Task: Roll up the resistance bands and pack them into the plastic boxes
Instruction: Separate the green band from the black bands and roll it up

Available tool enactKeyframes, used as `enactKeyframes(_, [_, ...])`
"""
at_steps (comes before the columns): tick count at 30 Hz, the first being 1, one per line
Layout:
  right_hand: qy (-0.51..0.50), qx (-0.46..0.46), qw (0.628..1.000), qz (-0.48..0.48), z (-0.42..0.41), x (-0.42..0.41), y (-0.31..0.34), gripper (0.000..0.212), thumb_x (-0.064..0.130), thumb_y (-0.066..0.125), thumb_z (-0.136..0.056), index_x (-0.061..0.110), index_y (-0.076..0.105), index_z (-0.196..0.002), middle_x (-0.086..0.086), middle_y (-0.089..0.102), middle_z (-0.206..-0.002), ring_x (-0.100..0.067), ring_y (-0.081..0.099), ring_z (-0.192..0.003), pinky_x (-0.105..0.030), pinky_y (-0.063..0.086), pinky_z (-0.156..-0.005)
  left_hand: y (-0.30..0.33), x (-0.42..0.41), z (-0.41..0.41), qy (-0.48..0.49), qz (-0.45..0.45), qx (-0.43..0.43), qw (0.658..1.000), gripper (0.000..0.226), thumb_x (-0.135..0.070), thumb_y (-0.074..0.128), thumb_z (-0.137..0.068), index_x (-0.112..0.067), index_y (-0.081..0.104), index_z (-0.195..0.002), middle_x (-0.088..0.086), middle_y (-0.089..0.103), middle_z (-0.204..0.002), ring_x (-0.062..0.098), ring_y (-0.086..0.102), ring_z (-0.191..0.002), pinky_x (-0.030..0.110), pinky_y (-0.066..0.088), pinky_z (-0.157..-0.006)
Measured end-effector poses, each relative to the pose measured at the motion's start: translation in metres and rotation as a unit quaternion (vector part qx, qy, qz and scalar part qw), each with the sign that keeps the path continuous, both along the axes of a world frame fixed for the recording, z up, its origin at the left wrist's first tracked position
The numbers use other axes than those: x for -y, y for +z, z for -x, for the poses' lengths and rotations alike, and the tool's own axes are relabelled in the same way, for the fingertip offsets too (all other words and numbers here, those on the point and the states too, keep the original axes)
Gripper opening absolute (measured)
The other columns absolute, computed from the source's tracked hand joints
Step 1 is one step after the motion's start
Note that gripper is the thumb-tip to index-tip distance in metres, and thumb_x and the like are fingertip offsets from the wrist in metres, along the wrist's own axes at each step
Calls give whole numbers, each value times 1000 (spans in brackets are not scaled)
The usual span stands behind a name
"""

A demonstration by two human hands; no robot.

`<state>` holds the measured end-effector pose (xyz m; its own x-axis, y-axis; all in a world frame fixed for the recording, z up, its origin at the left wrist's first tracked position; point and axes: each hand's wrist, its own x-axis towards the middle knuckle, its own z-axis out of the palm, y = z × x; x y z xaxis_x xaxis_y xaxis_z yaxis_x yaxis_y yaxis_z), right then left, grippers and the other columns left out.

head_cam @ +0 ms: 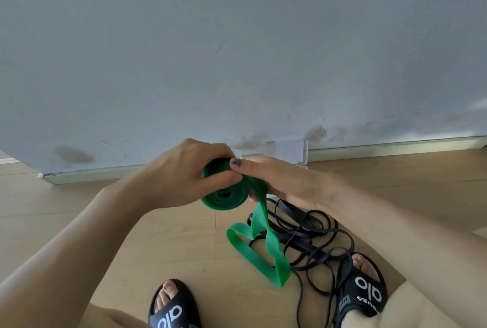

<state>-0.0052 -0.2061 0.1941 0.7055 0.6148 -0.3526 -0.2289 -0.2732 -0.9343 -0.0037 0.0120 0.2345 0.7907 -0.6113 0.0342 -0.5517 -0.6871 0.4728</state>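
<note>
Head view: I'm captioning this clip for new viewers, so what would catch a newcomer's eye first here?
The bright green band stands out first, half rolled into a coil at mid-frame, gripped by the left hand while the right hand steadies it. Its loose tail hangs to the wooden floor. Beside the tail lies a tangle of black bands, reaching the right sandal.
</note>
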Motion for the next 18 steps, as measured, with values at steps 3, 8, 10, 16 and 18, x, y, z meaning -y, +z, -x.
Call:
enactKeyframes(3, [-65,56,996,-11,4,5,3,42,44,72,-93,12,60,-118,-2,68,-84,-10,58,-76,-29,46,-75,4,-14,-4,61,43,-36,997,31,-58,55,-90,-31,69,-96,-13,69,-76,10,66,-74,20,49,-63])
enactKeyframes(8, [-101,251,962,47,13,6,7,32,34,81,-88,26,64,-114,-12,68,-94,-31,59,-80,-43,47,-69,11,-21,-6,112,117,-93,982,27,-48,57,-92,-29,73,-99,-6,73,-83,13,67,-79,25,52,-69])
enactKeyframes(10, [-108,204,973,21,11,9,7,32,37,82,-86,27,67,-112,-11,68,-90,-31,58,-77,-41,45,-69,11,-19,-5,108,130,-104,980,28,-50,57,-94,-28,73,-100,-5,73,-82,13,66,-78,24,51,-68])
enactKeyframes(16, [-35,-22,997,-71,11,9,15,42,50,66,-93,19,64,-122,0,76,-96,-6,59,-70,-26,41,-68,11,-14,-2,113,186,-131,967,27,-49,59,-96,-27,73,-102,-4,74,-86,11,68,-80,18,50,-70])
enactKeyframes(18, [-23,-99,985,-140,13,5,17,34,49,55,-98,22,65,-116,6,75,-87,-7,54,-62,-26,39,-65,8,-8,1,109,220,-145,959,36,-53,56,-91,-25,73,-106,-1,76,-92,17,72,-88,29,56,-76])
